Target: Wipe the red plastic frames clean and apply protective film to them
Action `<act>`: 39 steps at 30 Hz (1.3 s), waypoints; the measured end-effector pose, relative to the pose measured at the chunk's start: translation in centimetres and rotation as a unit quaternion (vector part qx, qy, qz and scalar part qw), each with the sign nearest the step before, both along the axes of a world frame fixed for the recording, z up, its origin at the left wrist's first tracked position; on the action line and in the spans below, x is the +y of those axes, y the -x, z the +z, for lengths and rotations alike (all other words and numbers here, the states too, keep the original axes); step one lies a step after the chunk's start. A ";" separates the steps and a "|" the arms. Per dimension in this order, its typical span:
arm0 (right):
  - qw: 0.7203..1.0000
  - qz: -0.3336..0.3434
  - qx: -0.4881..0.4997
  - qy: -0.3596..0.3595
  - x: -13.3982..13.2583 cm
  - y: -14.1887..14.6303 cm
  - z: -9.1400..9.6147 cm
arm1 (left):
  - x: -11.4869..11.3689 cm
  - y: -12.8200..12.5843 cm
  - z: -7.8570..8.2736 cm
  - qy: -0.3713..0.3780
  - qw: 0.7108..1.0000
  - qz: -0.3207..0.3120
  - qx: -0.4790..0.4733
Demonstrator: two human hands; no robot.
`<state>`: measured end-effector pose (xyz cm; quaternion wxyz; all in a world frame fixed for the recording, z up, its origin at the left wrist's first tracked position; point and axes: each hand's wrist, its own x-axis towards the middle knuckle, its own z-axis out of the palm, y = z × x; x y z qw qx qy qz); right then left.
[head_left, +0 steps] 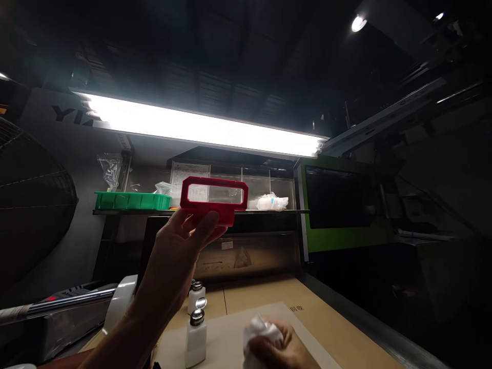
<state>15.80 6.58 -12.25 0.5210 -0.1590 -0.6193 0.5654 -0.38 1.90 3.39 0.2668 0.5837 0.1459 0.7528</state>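
My left hand [192, 233] grips a red plastic frame [240, 205] by its lower part and holds it up below the bright tube light. The frame has a long rectangular opening with cut corners. Low in the view, my right hand [286, 348] is closed around a crumpled white cloth or tissue [259, 330], just above the board. To the left of that hand stands a white bottle [196, 341] with a metal flip cap raised. A second white bottle [197, 300] with a metal top stands behind it.
Cardboard sheets [319, 318] cover the bench. A green bin [130, 201] and a plastic-wrapped bundle [272, 201] sit on the shelf [265, 211] behind. The tube light [207, 125] hangs overhead. A large fan [34, 205] is at left and a green-framed machine [346, 205] at right.
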 end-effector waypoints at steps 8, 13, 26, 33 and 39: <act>0.993 -0.080 0.027 -0.081 -1.2 1.5 8.1 | -0.1 -1.7 -1.3 -0.018 0.996 0.087 0.029; 0.987 -0.071 0.067 -0.126 -2.3 4.0 8.2 | 0.3 -3.2 -3.1 -0.007 0.991 0.129 0.022; 0.998 0.011 0.064 -0.016 -2.7 4.9 6.2 | 1.1 -2.6 -4.7 -0.014 0.972 0.226 0.056; 0.996 0.046 0.068 0.026 -2.6 3.4 4.1 | 2.3 -1.5 -4.8 0.019 0.973 0.213 0.087; 0.997 0.056 0.054 0.012 -3.0 3.5 3.5 | 2.7 -1.6 -5.4 0.032 0.975 0.196 0.097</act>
